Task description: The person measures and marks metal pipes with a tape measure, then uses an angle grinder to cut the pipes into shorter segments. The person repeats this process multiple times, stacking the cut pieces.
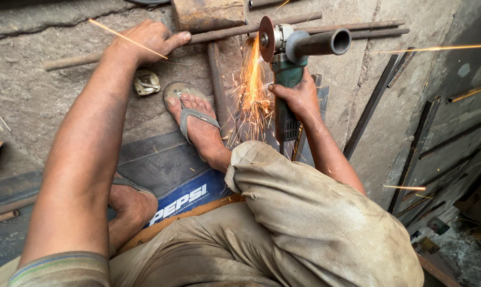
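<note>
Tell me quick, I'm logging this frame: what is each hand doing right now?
Left hand: pressed down on a long metal rod, fingers curled over it.
Right hand: closed around the green angle grinder, sparks flying.

One head-worn view looks steeply down, close over the floor (49, 106).
</note>
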